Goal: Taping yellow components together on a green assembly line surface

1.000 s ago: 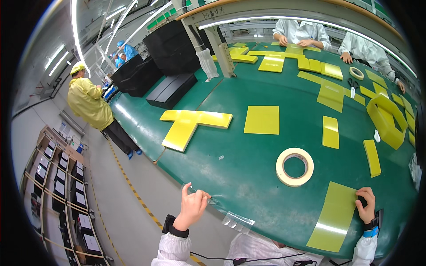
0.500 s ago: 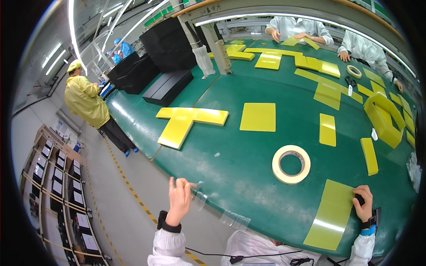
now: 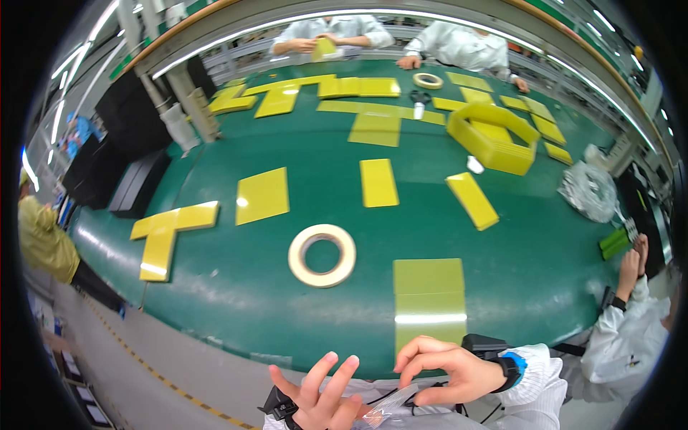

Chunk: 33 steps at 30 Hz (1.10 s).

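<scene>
My left hand (image 3: pixel 322 394) is low in front of me, fingers spread. A crinkled strip of clear tape (image 3: pixel 389 410) hangs at its thumb side, apparently held there. Close to the strip's other end is my right hand (image 3: pixel 455 373), its fingers curved and thumb apart; I see no firm grip on the strip. Beyond my hands, at the table's near edge, lie two translucent yellow-green sheets end to end, the far one (image 3: pixel 428 276) meeting the near one (image 3: pixel 428 333) at a seam. The right fingers overlap the near sheet's lower edge in view.
A tape roll (image 3: pixel 322 256) lies left of the sheets. Yellow panels (image 3: pixel 262 196) and a T-shaped stack (image 3: pixel 159 240) lie around it. Farther back stands a yellow folded ring (image 3: pixel 494 136). A co-worker's hands (image 3: pixel 632 265) are at the right edge; two people sit opposite.
My view has swung right. My left hand has come from the table edge toward my right hand, bringing the clear strip. My right hand has left the sheet's right edge.
</scene>
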Available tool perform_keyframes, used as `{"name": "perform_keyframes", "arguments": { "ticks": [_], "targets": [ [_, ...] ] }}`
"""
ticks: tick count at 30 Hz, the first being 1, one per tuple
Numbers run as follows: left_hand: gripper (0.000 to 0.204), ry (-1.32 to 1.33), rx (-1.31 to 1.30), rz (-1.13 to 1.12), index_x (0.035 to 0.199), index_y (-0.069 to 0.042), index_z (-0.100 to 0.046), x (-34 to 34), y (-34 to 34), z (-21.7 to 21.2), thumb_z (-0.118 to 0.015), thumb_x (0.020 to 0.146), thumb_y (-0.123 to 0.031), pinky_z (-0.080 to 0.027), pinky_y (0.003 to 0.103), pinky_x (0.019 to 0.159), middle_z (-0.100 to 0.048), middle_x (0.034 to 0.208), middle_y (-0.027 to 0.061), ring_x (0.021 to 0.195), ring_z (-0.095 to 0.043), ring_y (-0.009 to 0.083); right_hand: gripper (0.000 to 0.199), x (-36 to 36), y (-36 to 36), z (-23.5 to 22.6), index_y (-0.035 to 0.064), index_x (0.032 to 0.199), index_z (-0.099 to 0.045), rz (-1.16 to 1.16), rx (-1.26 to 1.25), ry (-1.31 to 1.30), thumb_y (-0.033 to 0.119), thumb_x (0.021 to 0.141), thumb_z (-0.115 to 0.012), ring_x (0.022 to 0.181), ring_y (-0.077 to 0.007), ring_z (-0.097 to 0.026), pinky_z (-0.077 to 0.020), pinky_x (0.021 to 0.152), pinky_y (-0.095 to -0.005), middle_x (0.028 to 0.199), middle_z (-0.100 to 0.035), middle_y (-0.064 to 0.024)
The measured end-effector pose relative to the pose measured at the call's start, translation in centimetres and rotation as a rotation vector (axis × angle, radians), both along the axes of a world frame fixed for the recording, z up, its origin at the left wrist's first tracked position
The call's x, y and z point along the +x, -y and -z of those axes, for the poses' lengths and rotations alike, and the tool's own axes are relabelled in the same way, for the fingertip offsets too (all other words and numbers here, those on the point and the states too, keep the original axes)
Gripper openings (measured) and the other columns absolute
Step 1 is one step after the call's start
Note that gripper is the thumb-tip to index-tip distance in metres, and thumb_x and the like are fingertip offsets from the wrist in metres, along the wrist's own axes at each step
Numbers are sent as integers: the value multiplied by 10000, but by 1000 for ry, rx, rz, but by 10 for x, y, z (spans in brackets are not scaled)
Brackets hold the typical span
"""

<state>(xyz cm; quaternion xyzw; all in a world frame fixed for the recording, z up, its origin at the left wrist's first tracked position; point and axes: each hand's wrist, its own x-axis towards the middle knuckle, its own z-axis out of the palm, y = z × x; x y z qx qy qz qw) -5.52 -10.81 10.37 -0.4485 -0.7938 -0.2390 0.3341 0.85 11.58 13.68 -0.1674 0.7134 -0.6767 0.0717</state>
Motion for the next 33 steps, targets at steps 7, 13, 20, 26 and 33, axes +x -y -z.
{"name": "perform_keyframes", "arguments": {
  "ticks": [7,13,20,26,33],
  "targets": [
    [360,-3,-142,-16,859,-93,-542,-8,-45,5,-575,889,-451,-233,613,1064,-643,1018,87,1027,-583,315,96,29,-45,12,69,786,-650,436,382,-263,110,776,-736,983,-239,-507,-408,862,-357,1026,-537,-82],
    [450,368,-413,-72,1065,-116,-606,-24,-85,27,-761,692,-313,-290,585,1031,-551,1216,129,1183,-473,347,121,0,-104,77,61,819,-638,891,497,-91,165,803,-699,1121,-290,-423,-338,960,-381,1151,-528,-103],
    [473,452,-551,11,1240,-377,-579,-18,-116,62,-666,778,-422,-217,681,1021,-432,1370,138,1263,-363,419,105,-27,-87,102,86,808,-644,875,595,-76,161,797,-717,1187,-305,-383,-273,1016,-437,1191,-517,-95],
    [470,462,-609,-7,1220,-379,-599,-19,-116,69,-633,765,-492,-115,720,1032,-440,1365,119,1160,-425,350,109,-27,-82,114,107,774,-663,825,576,-72,198,792,-721,1167,-295,-370,-233,979,-450,1196,-521,-63],
    [511,399,-610,-37,1205,-387,-606,-19,-116,74,-611,728,-574,-82,754,1020,-472,1351,95,1019,-485,217,112,-29,-78,117,101,735,-679,777,666,-47,194,777,-725,1153,-299,-373,-208,969,-447,1174,-539,-42]
  ]
}}
